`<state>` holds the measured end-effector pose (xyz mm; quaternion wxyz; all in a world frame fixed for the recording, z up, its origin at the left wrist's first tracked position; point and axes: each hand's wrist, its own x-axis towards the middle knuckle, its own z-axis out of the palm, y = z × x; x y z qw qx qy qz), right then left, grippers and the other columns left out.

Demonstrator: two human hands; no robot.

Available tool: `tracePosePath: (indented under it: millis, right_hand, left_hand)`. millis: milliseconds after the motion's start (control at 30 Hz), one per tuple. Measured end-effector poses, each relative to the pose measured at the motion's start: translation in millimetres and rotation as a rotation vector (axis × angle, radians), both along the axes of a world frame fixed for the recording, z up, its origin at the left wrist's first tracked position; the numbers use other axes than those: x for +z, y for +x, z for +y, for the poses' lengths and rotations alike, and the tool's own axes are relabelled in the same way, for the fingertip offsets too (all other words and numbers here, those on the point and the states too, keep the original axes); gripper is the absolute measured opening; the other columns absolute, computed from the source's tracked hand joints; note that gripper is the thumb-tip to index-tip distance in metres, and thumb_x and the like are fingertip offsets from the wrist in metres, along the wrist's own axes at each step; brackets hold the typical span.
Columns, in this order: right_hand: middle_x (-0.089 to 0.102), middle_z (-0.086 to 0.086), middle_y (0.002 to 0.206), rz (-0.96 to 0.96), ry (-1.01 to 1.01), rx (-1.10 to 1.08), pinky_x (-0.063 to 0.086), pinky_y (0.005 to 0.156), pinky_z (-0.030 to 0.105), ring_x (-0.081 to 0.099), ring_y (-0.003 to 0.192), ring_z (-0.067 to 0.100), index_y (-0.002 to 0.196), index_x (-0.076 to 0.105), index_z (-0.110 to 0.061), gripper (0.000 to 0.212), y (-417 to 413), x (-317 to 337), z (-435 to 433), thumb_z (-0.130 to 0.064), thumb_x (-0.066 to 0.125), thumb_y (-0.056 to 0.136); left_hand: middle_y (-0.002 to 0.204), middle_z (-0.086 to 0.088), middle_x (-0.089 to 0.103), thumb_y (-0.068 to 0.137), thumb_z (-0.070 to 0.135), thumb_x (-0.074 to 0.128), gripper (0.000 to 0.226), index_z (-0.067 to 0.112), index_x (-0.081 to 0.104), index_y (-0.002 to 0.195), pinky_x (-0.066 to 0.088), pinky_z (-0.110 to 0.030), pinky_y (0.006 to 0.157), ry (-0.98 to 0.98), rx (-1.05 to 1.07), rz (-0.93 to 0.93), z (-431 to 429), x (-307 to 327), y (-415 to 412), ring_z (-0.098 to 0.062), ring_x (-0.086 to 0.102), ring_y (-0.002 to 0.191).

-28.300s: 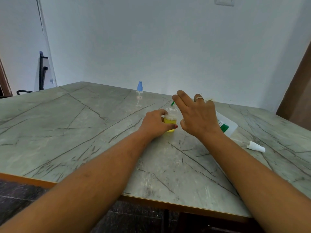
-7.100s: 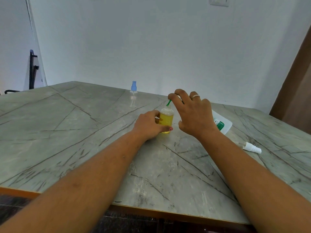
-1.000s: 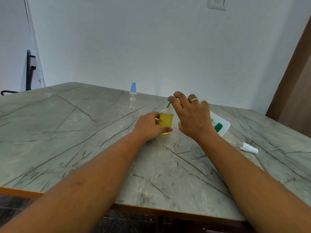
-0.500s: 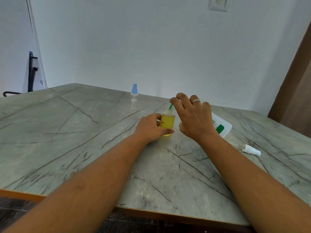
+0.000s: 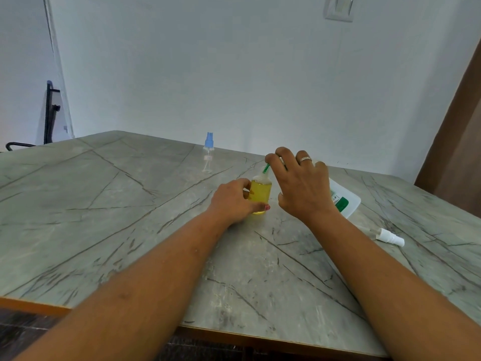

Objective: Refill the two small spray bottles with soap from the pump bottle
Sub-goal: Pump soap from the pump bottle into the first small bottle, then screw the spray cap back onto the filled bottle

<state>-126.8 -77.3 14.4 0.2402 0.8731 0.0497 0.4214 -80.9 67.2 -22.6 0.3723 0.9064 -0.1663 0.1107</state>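
Note:
A small clear spray bottle [image 5: 260, 192], nearly full of yellow soap and without its cap, stands upright mid-table. My left hand [image 5: 233, 201] grips its body. My right hand [image 5: 299, 186] rests on top of the white pump bottle [image 5: 345, 200], which it mostly hides; the green pump spout [image 5: 266, 168] points into the small bottle's neck. A second small bottle [image 5: 208, 156], clear with a blue spray cap, stands upright farther back. A white spray cap [image 5: 389, 237] lies on its side at the right.
The grey marble-pattern table [image 5: 117, 217] has an orange front edge. A white wall runs behind it, a brown door or panel [image 5: 460, 152] stands at the right, and a black chair frame [image 5: 49, 115] is at the far left.
The yellow soap level in the held bottle has risen since the earliest frames. Over the last second both hands have kept their places; only the camera shifted slightly.

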Motion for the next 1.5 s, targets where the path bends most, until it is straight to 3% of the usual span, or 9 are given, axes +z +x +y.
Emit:
tracePosePath:
  millis: [500, 700, 833, 933, 1033, 1133, 1300, 1433, 1500]
  right_hand:
    - [0.038, 0.004, 0.138, -0.022, 0.135, 0.032, 0.051, 0.067, 0.039, 0.053, 0.104, 0.033, 0.136, 0.033, -0.025, 0.079, 0, 8, -6, -0.032, 0.073, 0.068]
    - [0.039, 0.005, 0.132, -0.191, 0.601, 0.353, 0.051, 0.055, 0.031, 0.052, 0.092, 0.026, 0.134, 0.035, -0.021, 0.080, -3, 17, -10, -0.023, 0.072, 0.063]
    - [0.038, 0.004, 0.132, -0.275, 0.875, 0.479, 0.041, 0.072, 0.022, 0.050, 0.099, 0.015, 0.138, 0.032, -0.018, 0.085, 1, 14, -21, -0.023, 0.074, 0.064]
    - [0.038, 0.005, 0.133, -0.299, 1.055, 0.526, 0.037, 0.086, 0.026, 0.044, 0.110, 0.016, 0.140, 0.028, -0.015, 0.089, 5, 11, -29, -0.021, 0.075, 0.065]
    - [0.037, 0.003, 0.131, -0.261, 1.160, 0.615, 0.038, 0.090, 0.027, 0.041, 0.109, 0.012, 0.143, 0.023, -0.015, 0.092, 7, 7, -35, -0.016, 0.076, 0.067]
    - [0.034, -0.003, 0.133, -0.186, 1.135, 0.659, 0.036, 0.095, 0.027, 0.039, 0.112, 0.010, 0.145, 0.019, -0.018, 0.097, 8, 1, -39, -0.016, 0.078, 0.068]
    - [0.033, 0.005, 0.140, -0.068, 1.141, 0.675, 0.039, 0.103, 0.040, 0.042, 0.119, 0.020, 0.148, 0.010, -0.020, 0.106, 10, -6, -44, -0.023, 0.081, 0.069]
    - [0.030, -0.006, 0.126, 0.063, 1.182, 0.632, 0.033, 0.097, 0.029, 0.036, 0.110, 0.006, 0.149, 0.002, -0.026, 0.116, 10, -17, -50, -0.026, 0.084, 0.067]
    - [0.029, -0.005, 0.129, 0.059, 1.195, 0.619, 0.030, 0.096, 0.026, 0.033, 0.111, 0.004, 0.149, 0.001, -0.026, 0.118, 11, -20, -52, -0.029, 0.084, 0.065]
  left_hand:
    - [0.133, -0.003, 0.052, 0.071, 0.056, 0.069, 0.080, 0.018, 0.042, 0.136, 0.044, -0.030, 0.090, 0.031, -0.009, -0.038, 1, -2, 0, -0.020, 0.054, 0.113]
    - [0.129, -0.002, 0.056, 0.069, 0.057, 0.071, 0.079, 0.019, 0.045, 0.133, 0.041, -0.026, 0.082, -0.012, -0.016, -0.049, 2, -4, 1, -0.018, 0.056, 0.109]
    - [0.129, -0.001, 0.057, 0.066, 0.058, 0.072, 0.080, 0.021, 0.045, 0.132, 0.043, -0.028, 0.085, -0.039, -0.026, -0.052, 3, -4, -1, -0.019, 0.056, 0.110]
    - [0.130, -0.002, 0.056, 0.067, 0.059, 0.071, 0.080, 0.021, 0.045, 0.133, 0.044, -0.030, 0.088, -0.018, -0.026, -0.052, 2, -4, -1, -0.019, 0.055, 0.112]
    - [0.129, -0.002, 0.056, 0.067, 0.059, 0.070, 0.080, 0.020, 0.045, 0.133, 0.044, -0.031, 0.090, -0.013, -0.023, -0.058, 3, -4, -1, -0.018, 0.054, 0.112]
    - [0.127, -0.001, 0.057, 0.067, 0.059, 0.071, 0.079, 0.020, 0.046, 0.131, 0.045, -0.030, 0.089, -0.012, -0.022, -0.078, 2, -4, -2, -0.018, 0.055, 0.110]
    - [0.125, -0.002, 0.058, 0.068, 0.058, 0.070, 0.077, 0.018, 0.048, 0.130, 0.044, -0.027, 0.085, -0.014, -0.026, -0.086, 3, -4, -3, -0.018, 0.056, 0.108]
    - [0.125, -0.002, 0.058, 0.068, 0.058, 0.070, 0.077, 0.018, 0.047, 0.130, 0.043, -0.027, 0.085, -0.008, -0.022, -0.082, 2, -3, -3, -0.017, 0.055, 0.107]
    - [0.125, -0.002, 0.057, 0.069, 0.057, 0.069, 0.076, 0.018, 0.047, 0.130, 0.042, -0.025, 0.083, -0.005, -0.018, -0.081, 2, -3, -3, -0.017, 0.055, 0.107]
